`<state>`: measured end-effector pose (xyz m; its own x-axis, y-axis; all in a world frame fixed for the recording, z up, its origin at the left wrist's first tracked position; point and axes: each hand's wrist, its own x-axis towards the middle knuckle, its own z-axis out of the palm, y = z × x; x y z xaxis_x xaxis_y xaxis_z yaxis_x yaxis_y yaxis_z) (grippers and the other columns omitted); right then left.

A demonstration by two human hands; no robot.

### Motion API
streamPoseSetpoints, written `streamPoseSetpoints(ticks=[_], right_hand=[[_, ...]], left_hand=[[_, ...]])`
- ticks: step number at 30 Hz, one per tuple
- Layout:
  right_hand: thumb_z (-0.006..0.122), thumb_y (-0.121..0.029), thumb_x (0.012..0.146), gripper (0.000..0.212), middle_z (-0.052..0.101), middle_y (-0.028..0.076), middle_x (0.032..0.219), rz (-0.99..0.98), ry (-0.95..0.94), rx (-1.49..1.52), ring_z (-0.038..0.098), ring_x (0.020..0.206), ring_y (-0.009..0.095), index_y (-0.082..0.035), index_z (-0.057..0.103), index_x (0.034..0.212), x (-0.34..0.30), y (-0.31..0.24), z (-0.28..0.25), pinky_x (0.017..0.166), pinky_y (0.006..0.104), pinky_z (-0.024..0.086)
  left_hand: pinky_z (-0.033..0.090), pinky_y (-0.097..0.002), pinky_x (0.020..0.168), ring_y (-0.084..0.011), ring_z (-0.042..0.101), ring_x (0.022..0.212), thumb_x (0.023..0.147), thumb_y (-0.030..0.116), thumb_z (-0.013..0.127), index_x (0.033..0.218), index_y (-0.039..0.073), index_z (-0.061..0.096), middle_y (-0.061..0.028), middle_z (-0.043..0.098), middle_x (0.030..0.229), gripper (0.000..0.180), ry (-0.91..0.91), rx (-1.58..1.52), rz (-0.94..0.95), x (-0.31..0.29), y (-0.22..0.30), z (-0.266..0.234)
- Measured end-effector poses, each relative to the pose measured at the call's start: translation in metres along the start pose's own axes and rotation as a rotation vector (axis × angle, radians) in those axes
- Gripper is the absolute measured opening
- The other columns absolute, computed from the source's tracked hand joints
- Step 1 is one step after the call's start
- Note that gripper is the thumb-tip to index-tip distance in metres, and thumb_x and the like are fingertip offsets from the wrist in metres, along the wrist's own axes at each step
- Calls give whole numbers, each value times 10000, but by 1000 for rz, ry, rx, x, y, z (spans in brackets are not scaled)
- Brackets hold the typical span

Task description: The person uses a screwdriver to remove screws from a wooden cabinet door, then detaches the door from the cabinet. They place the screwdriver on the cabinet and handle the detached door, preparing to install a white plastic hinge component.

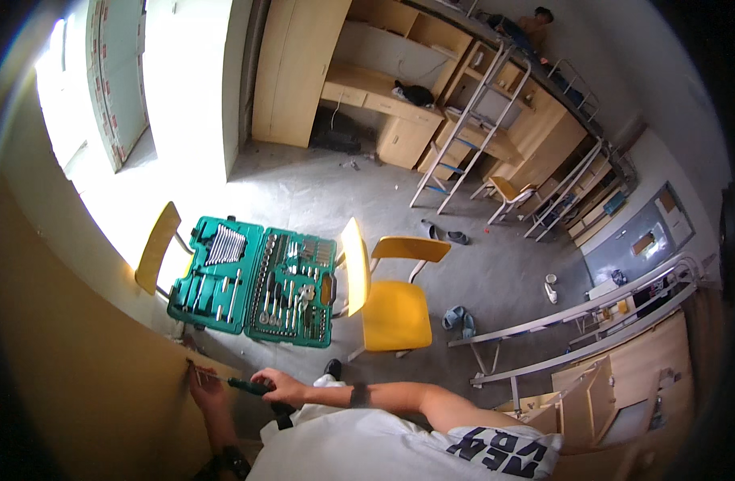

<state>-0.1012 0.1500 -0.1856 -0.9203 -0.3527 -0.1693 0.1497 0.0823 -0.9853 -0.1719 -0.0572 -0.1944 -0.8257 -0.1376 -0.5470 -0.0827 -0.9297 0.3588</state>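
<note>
My right hand (pixel 281 387) is wrapped round the dark green and black handle of a screwdriver (pixel 245 386), its shaft pointing left toward a wooden panel (pixel 135 377). My left hand (pixel 208 390) is beside the shaft's tip, against the panel, fingers closed; what they pinch is too small to make out. Just beyond my hands lies an opened green tool case (pixel 251 327). Wrenches (pixel 225 244) fill part of its left half, while ratchets (pixel 273 305), sockets and bits sit in the right half.
Yellow chairs (pixel 395 317) stand around the case, one with its backrest (pixel 157 248) to the left. Slippers (pixel 459 321) and shoes lie on the grey floor. Metal ladders (pixel 463 128) lead to bunks over desks; a person (pixel 532 30) is up there. A metal rail frame (pixel 576 321) stands right.
</note>
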Motion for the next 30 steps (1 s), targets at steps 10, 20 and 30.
streamPoseSetpoints(ticks=[10, 20, 30], right_hand=[[658, -101, 713, 496, 507, 72, 1067, -64, -68, -5, 516, 970, 154, -23, 506, 1178, 14, -7, -1, 840, 282, 459], [657, -63, 717, 498, 509, 70, 1070, -15, -92, 5, 523, 959, 146, -3, 497, 1185, 19, -7, 1, 827, 279, 467], [655, -113, 690, 501, 497, 46, 989, -110, -22, -78, 494, 836, 128, -30, 523, 1167, 20, -19, 2, 739, 252, 438]], left_hand=[[514, -258, 593, -114, 587, 654, 858, 242, 611, 969, 135, 636, 13, 626, 782, 155, -14, -39, 14, 18, 9, -8], [507, -254, 625, -108, 576, 695, 846, 260, 628, 953, 157, 627, 34, 612, 808, 148, 6, 47, -38, 10, 17, 4], [525, -278, 718, -134, 601, 810, 868, 228, 602, 1033, 120, 609, 1, 620, 919, 197, 32, 90, 20, 29, 20, -11]])
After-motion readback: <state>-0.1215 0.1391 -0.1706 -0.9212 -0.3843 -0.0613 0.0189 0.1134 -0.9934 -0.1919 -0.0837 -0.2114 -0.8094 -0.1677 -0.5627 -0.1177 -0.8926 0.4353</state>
